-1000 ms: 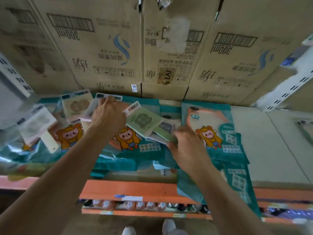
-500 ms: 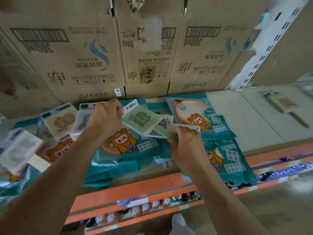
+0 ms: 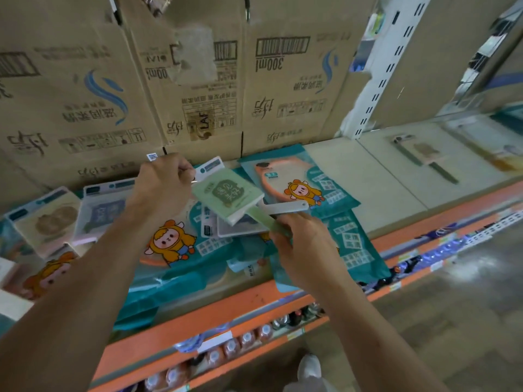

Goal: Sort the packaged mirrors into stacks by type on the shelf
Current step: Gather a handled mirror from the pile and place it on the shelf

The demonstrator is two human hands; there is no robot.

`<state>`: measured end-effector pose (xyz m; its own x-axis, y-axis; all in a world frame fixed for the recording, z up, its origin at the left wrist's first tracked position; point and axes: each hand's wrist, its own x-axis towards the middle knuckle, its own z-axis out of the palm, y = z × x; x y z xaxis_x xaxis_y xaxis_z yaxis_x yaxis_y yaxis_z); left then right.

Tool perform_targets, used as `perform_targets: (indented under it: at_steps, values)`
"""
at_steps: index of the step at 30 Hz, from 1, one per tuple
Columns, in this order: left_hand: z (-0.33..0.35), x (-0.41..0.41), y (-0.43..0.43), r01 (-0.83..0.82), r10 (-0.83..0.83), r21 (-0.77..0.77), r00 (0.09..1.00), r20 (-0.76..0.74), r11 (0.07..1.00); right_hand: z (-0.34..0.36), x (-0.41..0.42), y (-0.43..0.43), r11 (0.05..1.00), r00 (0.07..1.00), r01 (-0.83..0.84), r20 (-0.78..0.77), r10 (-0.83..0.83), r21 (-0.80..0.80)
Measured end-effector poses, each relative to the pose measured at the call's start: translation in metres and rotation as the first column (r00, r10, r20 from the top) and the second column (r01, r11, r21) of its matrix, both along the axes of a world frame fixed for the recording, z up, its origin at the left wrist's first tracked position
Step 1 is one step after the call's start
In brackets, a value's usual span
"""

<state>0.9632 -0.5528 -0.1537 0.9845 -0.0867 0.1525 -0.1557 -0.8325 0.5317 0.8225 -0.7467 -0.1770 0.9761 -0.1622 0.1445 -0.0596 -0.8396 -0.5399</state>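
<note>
- The left hand (image 3: 164, 190) pinches the top edge of the green packaged mirror (image 3: 227, 193) with curled fingers.
- The right hand (image 3: 300, 244) grips the same mirror's green handle, so it is held tilted, just above the shelf.
- Directly beneath lies a white packaged mirror (image 3: 283, 207), its handle pointing right.
- Both sit over teal cartoon packs (image 3: 169, 244) spread along the shelf (image 3: 339, 176).
- A purple packaged mirror (image 3: 104, 210) and a beige packaged mirror (image 3: 48, 219) lie side by side to the left.
- One more mirror (image 3: 424, 157) lies well apart, far right.
- Cardboard boxes (image 3: 85, 94) stand behind.
</note>
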Motion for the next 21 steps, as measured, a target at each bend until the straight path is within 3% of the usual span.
perform_targets:
  at_steps: [9,21]
  values:
    - [0.006,0.006,-0.091,0.115,-0.115,-0.024,0.993,-0.031,0.993,0.0,-0.012,-0.073,0.992,0.991,0.128,0.029,-0.128,0.005]
    - [0.003,0.028,-0.227,0.155,-0.157,-0.035,0.985,-0.072,0.987,0.004,-0.006,-0.201,0.988,0.988,0.153,-0.019,-0.153,0.035]
